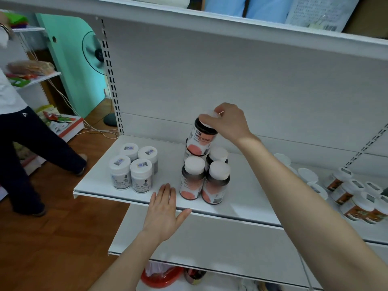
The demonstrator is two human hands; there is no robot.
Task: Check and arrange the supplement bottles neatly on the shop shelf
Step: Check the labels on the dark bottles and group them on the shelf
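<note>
Overhead, right hand (228,122) has its grip closed on the white cap of the top bottle (201,139), which sits on the dark-bottle stack (204,177) mid-shelf. Likely light, rigid plastic with a slick label; the cap is the safest hold, and the stack looks tippy. Left hand (163,211) lies flat and open, holding nothing, on the shelf (241,206) edge at 6 o'clock. White jars (134,166) stand at 9 o'clock, orange-label bottles (357,196) at 3. Smooth white metal; wood floor below.

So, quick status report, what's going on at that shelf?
Right hand gripping top bottle by its cap, stacked on the dark bottles. Left hand open, flat on shelf edge. Nothing blocking.
</note>
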